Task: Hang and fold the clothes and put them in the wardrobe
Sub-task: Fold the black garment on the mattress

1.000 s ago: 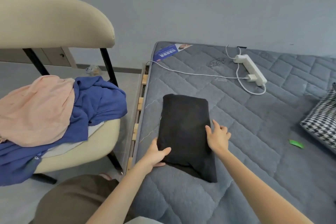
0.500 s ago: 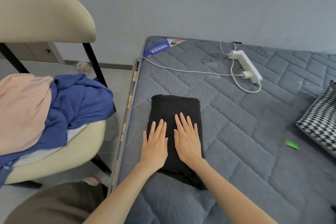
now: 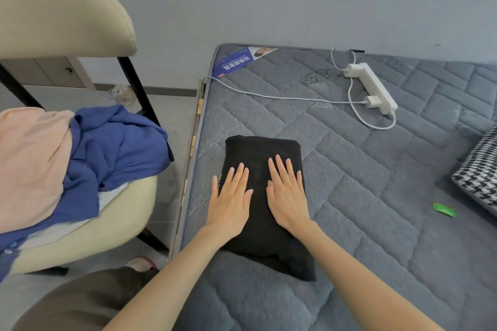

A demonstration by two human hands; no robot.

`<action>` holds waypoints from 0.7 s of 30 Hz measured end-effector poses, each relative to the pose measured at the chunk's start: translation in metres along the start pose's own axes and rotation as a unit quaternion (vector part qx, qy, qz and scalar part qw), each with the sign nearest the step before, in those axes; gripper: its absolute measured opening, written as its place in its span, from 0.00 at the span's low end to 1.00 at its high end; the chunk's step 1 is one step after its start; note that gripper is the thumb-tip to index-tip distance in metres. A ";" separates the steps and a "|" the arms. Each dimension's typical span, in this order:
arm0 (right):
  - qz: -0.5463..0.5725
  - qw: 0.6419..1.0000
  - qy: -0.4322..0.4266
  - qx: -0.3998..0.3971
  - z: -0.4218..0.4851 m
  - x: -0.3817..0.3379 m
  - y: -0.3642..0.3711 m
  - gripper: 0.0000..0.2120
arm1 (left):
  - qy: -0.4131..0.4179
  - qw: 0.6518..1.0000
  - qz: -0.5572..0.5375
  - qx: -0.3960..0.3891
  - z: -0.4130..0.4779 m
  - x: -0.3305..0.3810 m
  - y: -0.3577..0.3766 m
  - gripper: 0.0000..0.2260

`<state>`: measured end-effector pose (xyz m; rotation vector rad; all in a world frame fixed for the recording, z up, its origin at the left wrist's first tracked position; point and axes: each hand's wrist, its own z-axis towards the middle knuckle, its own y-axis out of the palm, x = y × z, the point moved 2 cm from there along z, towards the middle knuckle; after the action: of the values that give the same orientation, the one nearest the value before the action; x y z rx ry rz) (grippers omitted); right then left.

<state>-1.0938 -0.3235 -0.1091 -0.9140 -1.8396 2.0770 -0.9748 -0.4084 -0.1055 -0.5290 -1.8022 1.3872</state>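
Firstly, landmark: grey quilted fabric mattress (image 3: 376, 196), its right side and near end cut off by the frame.
Task item: folded black fabric garment (image 3: 262, 153), a flat oblong lying on the mattress near its left edge.
Left hand (image 3: 230, 203): flat, palm down on the garment's left half, fingers straight and slightly spread; little finger reaches past the garment's edge.
Right hand (image 3: 289, 197): flat, palm down on the right half, fingers straight and close together.
Hidden: green marking on the garment, mostly covered by the left hand, unreadable.
Left of mattress: cream padded chair (image 3: 61, 5) holding a crumpled blue cloth garment (image 3: 115, 148) and a pale pink cloth garment (image 3: 29, 158), the pink one cut off at the frame.
Mattress far end: white plastic power strip (image 3: 373, 87) with white cable (image 3: 269, 95); blue printed label (image 3: 235, 62), its text illegible.
Mattress right side: black-and-white houndstooth cushion (image 3: 481, 174), partly out of frame; small green scrap (image 3: 443, 209), kind unclear.
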 end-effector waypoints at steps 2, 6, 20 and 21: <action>-0.001 1.000 -0.011 -0.005 0.011 0.003 0.000 0.34 | 0.003 1.000 0.010 -0.004 0.016 0.005 -0.005 0.24; 0.012 1.000 0.011 0.018 0.029 0.008 0.009 0.32 | 0.005 0.999 0.028 -0.015 0.050 0.006 -0.002 0.25; 0.067 0.986 0.126 0.086 0.045 0.017 0.029 0.24 | -0.077 0.995 -0.063 0.012 0.087 -0.012 0.018 0.28; 0.068 0.986 0.125 0.085 0.044 0.016 0.028 0.24 | -0.079 0.995 -0.061 0.016 0.085 -0.011 0.018 0.28</action>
<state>-1.1254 -0.3565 -0.1393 -1.2199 -1.4867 2.0471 -1.0374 -0.4627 -0.1341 -0.2944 -1.9013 1.4045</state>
